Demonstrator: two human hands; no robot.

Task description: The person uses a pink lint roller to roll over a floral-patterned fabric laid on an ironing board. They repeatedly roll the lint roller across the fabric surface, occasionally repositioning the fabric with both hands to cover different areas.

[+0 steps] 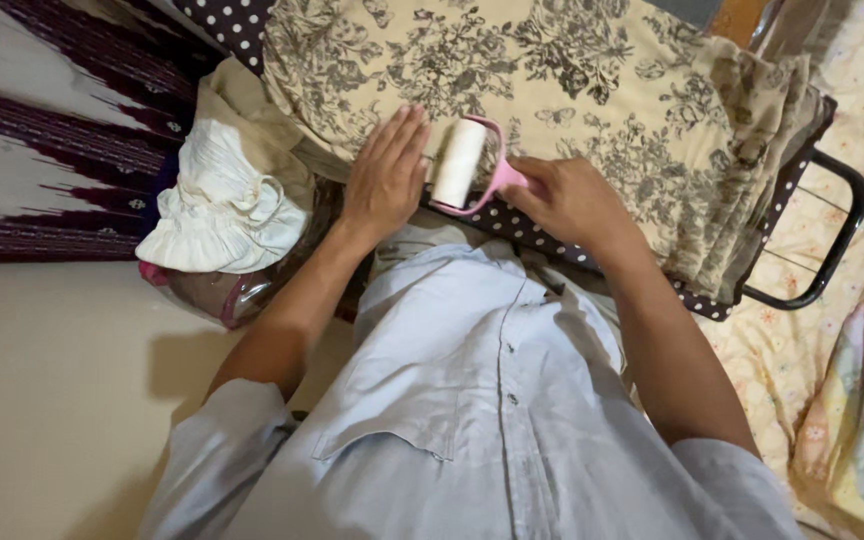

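You stand at a dotted ironing board (552, 240) draped with beige floral cloth (592, 90); a pastel bedsheet (852, 380) lies right, a white ruffled garment (217, 210) left. Your right hand (567, 200) grips the pink lint roller (462, 165) closed around its handle; your left hand (387, 175) lies flat, fingers spread, just beside it.

Ironing board (832, 255), dark polka-dot cover, black metal frame. Beige floral cloth (572, 80) spread flat across it, folded layers at right end. Lint roller (459, 163) on cloth.
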